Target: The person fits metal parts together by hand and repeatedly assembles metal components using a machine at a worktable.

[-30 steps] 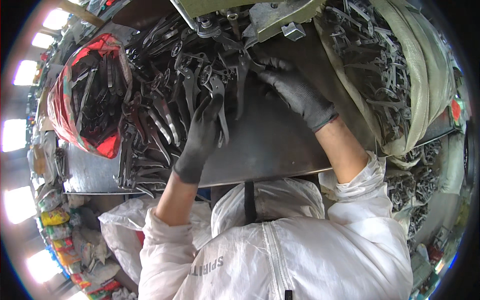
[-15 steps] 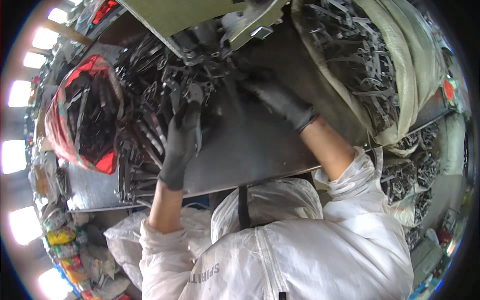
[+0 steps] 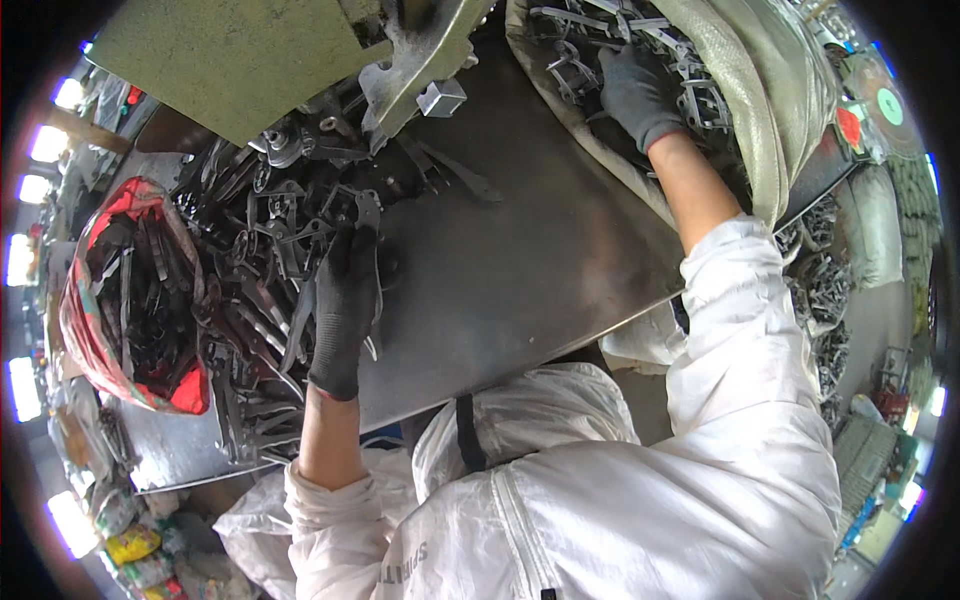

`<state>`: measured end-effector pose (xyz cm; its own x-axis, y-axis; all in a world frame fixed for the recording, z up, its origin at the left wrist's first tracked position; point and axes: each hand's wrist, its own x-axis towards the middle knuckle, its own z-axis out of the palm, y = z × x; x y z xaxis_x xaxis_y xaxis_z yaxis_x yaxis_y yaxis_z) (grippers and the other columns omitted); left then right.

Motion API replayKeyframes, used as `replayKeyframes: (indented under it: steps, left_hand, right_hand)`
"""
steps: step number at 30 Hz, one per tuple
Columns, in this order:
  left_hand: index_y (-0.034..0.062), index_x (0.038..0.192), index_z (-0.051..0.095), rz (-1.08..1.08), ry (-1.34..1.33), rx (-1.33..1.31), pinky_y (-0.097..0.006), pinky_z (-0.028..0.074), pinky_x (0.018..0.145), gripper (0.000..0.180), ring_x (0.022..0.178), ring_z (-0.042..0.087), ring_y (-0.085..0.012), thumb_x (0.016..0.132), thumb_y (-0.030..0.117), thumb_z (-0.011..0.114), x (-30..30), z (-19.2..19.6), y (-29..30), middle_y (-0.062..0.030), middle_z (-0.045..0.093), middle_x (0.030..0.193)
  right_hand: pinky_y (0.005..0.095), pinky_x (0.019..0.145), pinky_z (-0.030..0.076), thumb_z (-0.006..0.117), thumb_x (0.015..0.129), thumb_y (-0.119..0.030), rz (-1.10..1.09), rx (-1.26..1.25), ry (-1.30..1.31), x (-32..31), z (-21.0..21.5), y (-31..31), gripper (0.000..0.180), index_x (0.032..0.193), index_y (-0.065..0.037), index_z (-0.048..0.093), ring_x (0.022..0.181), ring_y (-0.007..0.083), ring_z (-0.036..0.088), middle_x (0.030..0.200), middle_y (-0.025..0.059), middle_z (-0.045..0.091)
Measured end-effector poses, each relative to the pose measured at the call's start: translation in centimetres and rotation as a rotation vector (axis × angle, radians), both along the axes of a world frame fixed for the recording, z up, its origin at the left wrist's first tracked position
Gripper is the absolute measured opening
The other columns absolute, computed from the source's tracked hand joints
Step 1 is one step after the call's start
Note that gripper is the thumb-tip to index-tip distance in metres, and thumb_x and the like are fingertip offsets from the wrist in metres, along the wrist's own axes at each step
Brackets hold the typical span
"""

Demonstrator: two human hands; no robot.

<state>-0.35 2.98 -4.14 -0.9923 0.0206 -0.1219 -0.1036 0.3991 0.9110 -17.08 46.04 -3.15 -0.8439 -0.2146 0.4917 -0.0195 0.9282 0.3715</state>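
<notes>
My left hand (image 3: 343, 315), in a dark grey glove, is closed around a flat grey metal lever (image 3: 368, 212). Its rounded, holed end sticks out past the fingers, and a thin edge shows along the palm. Beside that hand lies a heap of similar dark metal parts (image 3: 262, 290). My right hand (image 3: 640, 98), gloved the same way, reaches over the rim of a pale woven sack (image 3: 775, 110) at the far right. The fingers are stretched out above grey metal brackets (image 3: 572, 75) in the sack, and their tips are partly hidden among them.
A red-lined bag (image 3: 80, 335) full of dark metal strips stands at the left. The green machine (image 3: 235, 60) overhangs the far side of the dark metal tabletop (image 3: 520, 260). One long flat part (image 3: 465, 178) lies near its metal block. More filled sacks stand at the right.
My right hand has moved from beneath the machine to the sack at the right. My left hand stays by the heap with the lever. The view has shifted toward the right.
</notes>
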Motion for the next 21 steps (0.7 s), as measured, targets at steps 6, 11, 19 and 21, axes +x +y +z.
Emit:
replayKeyframes:
  steps: [6,11,19,21]
  left_hand:
    - [-0.0011,0.114,0.063,0.163,-0.135,0.37,-0.025,0.051,0.061,0.038,0.069,0.064,-0.0125,0.104,0.035,0.053,0.7,0.2,-0.1,-0.0084,0.067,0.087]
    - [0.0013,0.122,0.063,0.049,-0.225,0.189,-0.03,0.054,0.081,0.042,0.091,0.066,-0.0123,0.106,0.037,0.05,0.3,3.9,1.5,-0.0045,0.07,0.1]
    - [-0.0004,0.138,0.053,0.062,-0.021,0.392,-0.026,0.055,0.074,0.04,0.087,0.066,-0.0115,0.107,0.026,0.047,-4.2,-0.3,1.1,-0.0039,0.069,0.106]
    - [-0.002,0.131,0.057,0.077,-0.076,0.439,-0.027,0.054,0.075,0.037,0.086,0.066,-0.0125,0.107,0.025,0.05,-3.9,1.8,2.1,-0.0049,0.069,0.103]
  right_hand:
    - [0.0501,0.077,0.052,0.054,0.093,-0.012,0.247,-0.393,-0.032,-1.0,-0.5,-1.3,0.028,0.118,-0.009,0.066,0.091,0.0416,0.066,0.102,0.0233,0.068]
    - [0.0402,0.072,0.054,0.06,0.097,-0.011,0.438,-0.826,-0.251,6.6,1.4,-11.9,0.032,0.128,-0.007,0.064,0.085,0.0325,0.07,0.101,0.0159,0.073]
    - [0.0258,0.081,0.056,0.065,0.099,-0.015,0.681,-1.983,-1.001,9.3,0.4,-21.7,0.03,0.127,-0.004,0.063,0.092,0.0099,0.068,0.11,0.0032,0.07]
    - [0.0247,0.078,0.055,0.065,0.099,-0.017,0.618,-2.052,-1.001,10.0,1.5,-22.4,0.029,0.125,-0.005,0.064,0.089,0.0089,0.067,0.107,0.0024,0.071]
